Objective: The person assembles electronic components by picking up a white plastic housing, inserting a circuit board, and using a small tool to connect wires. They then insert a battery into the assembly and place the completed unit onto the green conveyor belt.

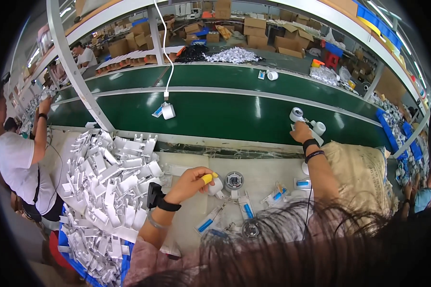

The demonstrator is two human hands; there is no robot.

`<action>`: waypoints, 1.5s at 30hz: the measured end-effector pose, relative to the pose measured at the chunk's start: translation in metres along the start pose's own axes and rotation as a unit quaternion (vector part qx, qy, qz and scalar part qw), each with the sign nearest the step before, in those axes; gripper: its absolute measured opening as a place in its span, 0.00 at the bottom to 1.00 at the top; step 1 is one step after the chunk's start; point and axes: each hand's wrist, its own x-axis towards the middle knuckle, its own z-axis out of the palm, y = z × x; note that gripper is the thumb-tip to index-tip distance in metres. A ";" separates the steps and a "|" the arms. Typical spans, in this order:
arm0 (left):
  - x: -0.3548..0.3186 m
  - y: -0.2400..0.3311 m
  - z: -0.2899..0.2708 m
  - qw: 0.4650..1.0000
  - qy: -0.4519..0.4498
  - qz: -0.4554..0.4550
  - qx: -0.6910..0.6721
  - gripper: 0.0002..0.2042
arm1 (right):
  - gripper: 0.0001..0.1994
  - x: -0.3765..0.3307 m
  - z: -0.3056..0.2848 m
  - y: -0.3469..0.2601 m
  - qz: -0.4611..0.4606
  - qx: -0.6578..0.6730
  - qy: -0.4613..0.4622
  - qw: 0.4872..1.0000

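My left hand (192, 184), a yellow cover on a fingertip, is closed at a white round-headed device (216, 186) above the worktable; the grip is partly hidden. Stretched over the green conveyor belt, my right hand (301, 133) has its fingers closed around a white device with a grey round face (296, 114). Beside those fingers is another white round-headed device (318, 127). On the table between my arms lie a device with a dark round face (234, 180), several white pieces with blue strips (246, 209), and another round-faced unit (250, 228).
Left, white plastic brackets (112, 179) heap over a blue bin (84, 268). A woven sack (357, 177) lies right. The belt (215, 112) carries a white device (168, 111) under a hanging white cable (165, 48). A metal post (76, 67) rises left; a co-worker (21, 160) is beyond.
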 end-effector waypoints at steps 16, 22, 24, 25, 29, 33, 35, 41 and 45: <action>0.004 -0.024 0.001 0.987 0.083 0.041 -0.133 0.09 | 0.24 0.025 -0.002 0.031 0.080 -0.048 -0.213 0.973; -0.006 -0.014 0.006 0.986 0.110 0.040 -0.117 0.09 | 0.18 -0.017 -0.039 -0.023 0.040 0.417 -0.242 0.876; -0.003 -0.005 0.011 0.987 0.084 0.036 -0.129 0.09 | 0.16 -0.047 -0.049 -0.035 0.035 0.583 -0.210 0.784; -0.001 -0.002 0.011 0.990 0.063 0.037 -0.124 0.10 | 0.15 -0.060 -0.048 -0.048 0.028 0.654 -0.204 0.728; 0.010 0.021 0.031 0.991 0.024 0.023 -0.128 0.13 | 0.18 -0.128 -0.057 -0.105 0.004 0.772 -0.214 0.598; 0.038 0.011 0.061 0.988 0.007 0.023 -0.151 0.19 | 0.27 -0.190 -0.044 -0.142 -0.077 0.703 -0.223 0.671; 0.055 0.006 0.071 0.996 -0.019 0.006 -0.083 0.20 | 0.27 -0.210 -0.017 -0.144 -0.156 0.679 -0.162 0.698; 0.054 0.000 0.065 0.992 0.017 0.037 -0.118 0.13 | 0.26 -0.212 -0.050 -0.133 -0.267 0.453 -0.121 0.842; 0.048 0.033 0.058 0.986 -0.028 0.028 -0.161 0.11 | 0.25 -0.198 -0.040 -0.140 -0.287 0.454 0.044 0.842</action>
